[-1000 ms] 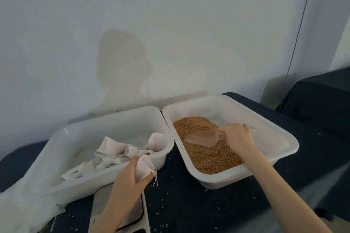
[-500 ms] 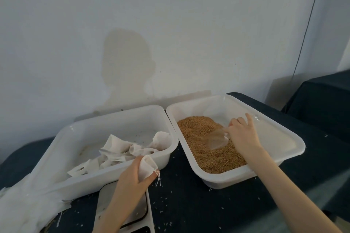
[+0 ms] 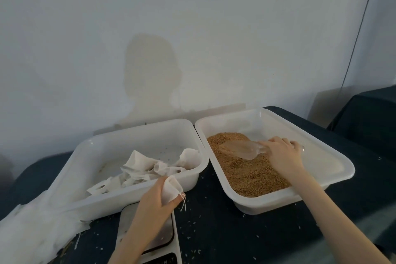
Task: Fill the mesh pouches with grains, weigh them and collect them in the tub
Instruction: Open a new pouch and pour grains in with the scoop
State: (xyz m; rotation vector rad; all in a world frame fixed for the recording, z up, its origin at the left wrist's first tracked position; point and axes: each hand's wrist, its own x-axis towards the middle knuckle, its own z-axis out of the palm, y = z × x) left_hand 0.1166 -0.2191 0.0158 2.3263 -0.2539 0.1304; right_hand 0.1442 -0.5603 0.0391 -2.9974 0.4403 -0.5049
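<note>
Left hand (image 3: 155,203): fingers pinch an empty pouch (image 3: 171,188) above the scale (image 3: 150,240), mouth not visibly open.
Right hand (image 3: 282,154): fingers curl round the scoop (image 3: 240,150) handle, bowl resting on the grains (image 3: 248,169) in the right tub (image 3: 334,165).
Spare pouches (image 3: 147,170): heaped in the left tub (image 3: 102,148).
Risk: a limp, narrow pouch mouth likely lets grains spill onto the worktop (image 3: 225,227), already littered with strays.
Risk: an overfull scoop may shed grains crossing between tubs.
</note>
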